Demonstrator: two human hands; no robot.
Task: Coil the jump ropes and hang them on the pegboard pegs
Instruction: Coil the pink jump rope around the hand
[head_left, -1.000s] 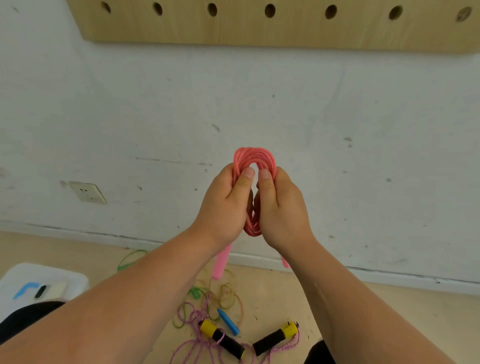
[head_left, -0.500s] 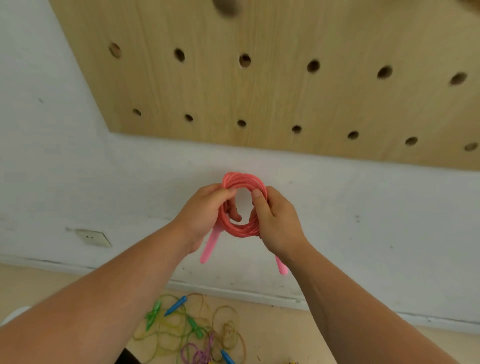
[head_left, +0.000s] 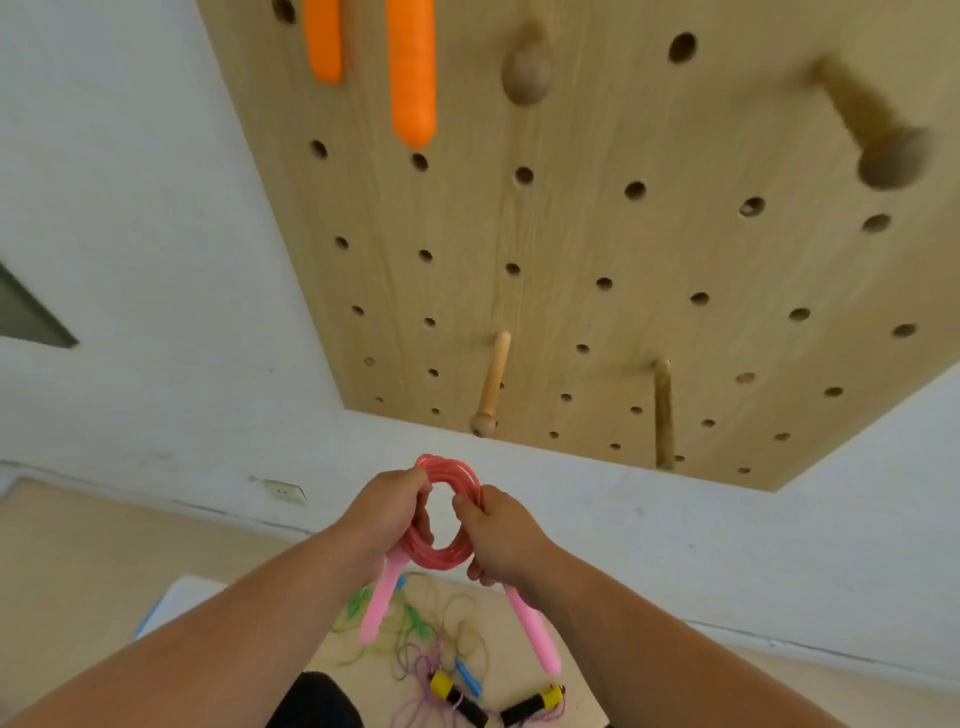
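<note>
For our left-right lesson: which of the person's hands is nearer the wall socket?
Left. The left hand grips the pink coil to the right of the wall socket; the right hand is farther right, across the coil.

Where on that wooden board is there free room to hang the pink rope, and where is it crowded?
Free: the lower left wooden peg and lower right wooden peg, both bare, just above the coiled pink jump rope. The two upper knobbed pegs look bare too. Crowded: the pegboard's top left, where orange handles hang, and the floor tangle of loose ropes.
</note>
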